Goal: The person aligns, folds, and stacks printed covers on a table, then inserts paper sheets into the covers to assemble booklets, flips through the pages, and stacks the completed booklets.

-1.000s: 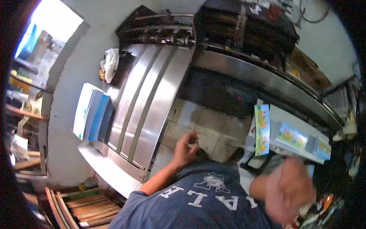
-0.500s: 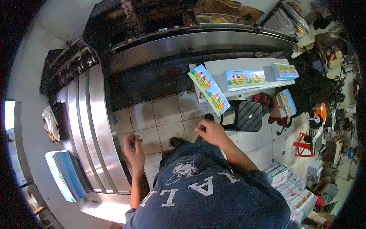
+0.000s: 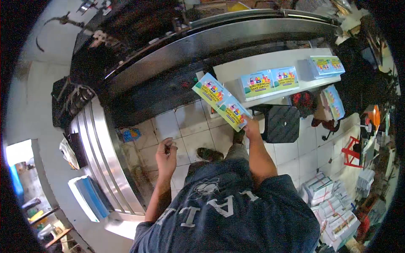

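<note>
My right hand (image 3: 253, 128) grips the lower right corner of a printed cover sheet (image 3: 222, 102), with part of its fingers hidden at the edge. The sheet is blue, green and yellow with two matching cartoon panels, and lies slantwise across the left end of a white table (image 3: 225, 69). My left hand (image 3: 167, 155) is raised over the tiled floor, apart from the sheet. Its fingers are curled together, and whatever they may hold is too small to make out. A stack of matching covers (image 3: 270, 82) sits on the table right of the sheet.
Another cover stack (image 3: 327, 66) lies at the table's right end. A dark stool (image 3: 282, 124) stands in front of the table. Metal panels (image 3: 103, 158) rise on the left, near a stack of blue-edged sheets (image 3: 89, 198). Tied paper bundles (image 3: 333, 211) are at lower right.
My right hand has reached forward and taken hold of the cover sheet's near corner. My left hand stays curled, a little farther right in view. The camera view has shifted.
</note>
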